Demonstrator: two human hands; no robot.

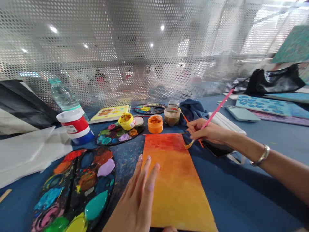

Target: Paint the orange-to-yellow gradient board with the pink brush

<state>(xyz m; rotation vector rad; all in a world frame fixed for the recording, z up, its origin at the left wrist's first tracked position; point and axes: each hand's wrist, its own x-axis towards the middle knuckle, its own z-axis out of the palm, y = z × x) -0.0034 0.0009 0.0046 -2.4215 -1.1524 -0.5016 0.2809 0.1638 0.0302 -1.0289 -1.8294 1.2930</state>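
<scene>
An orange-to-yellow painted sheet (177, 183) lies flat on the blue table (251, 183). My left hand (136, 196) rests palm down with its fingers apart, overlapping the sheet's left edge. My right hand (207, 132) holds a pink-handled paintbrush (214, 109) above the sheet's upper right corner. The brush's paint-laden bristles (187, 146) sit at that corner, and I cannot tell whether they touch it. A large paint-covered palette (112, 180) lies left of my left hand.
A smaller palette (120, 135), open paint pots (155, 124) and a red-labelled paint tub (75, 126) stand beyond the sheet. A dark phone (217, 149) lies under my right hand. A perforated metal screen (120, 42) stands behind the table, with blurred people beyond.
</scene>
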